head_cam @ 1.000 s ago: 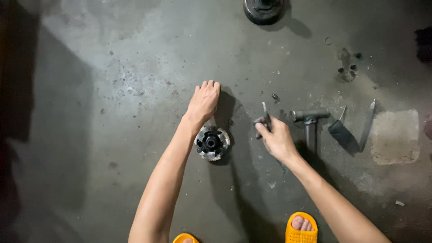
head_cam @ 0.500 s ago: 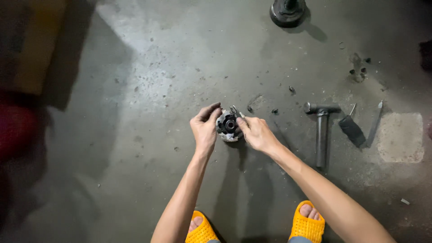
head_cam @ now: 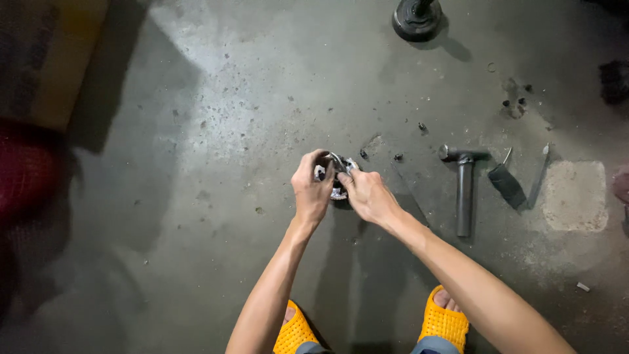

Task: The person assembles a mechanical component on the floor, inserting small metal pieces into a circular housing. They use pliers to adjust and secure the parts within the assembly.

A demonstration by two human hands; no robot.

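Observation:
A small round metal part with a dark centre (head_cam: 337, 191) sits on the grey concrete floor (head_cam: 216, 131). My left hand (head_cam: 310, 190) grips its left side. My right hand (head_cam: 367, 194) holds a thin metal tool (head_cam: 339, 162) and presses its tip onto the top of the part. Both hands meet over the part and hide most of it.
A hammer (head_cam: 462, 190) lies on the floor to the right, with a flat scraper (head_cam: 507, 183) and a thin metal rod (head_cam: 538, 174) beside it. A black round base (head_cam: 417, 18) stands at the top. Small bolts and nuts (head_cam: 397, 157) are scattered about. My orange sandals (head_cam: 445, 320) show below.
My right hand picked up the thin tool from the floor and brought it to the round part. My left hand moved from resting above the part to gripping it. The view shifted.

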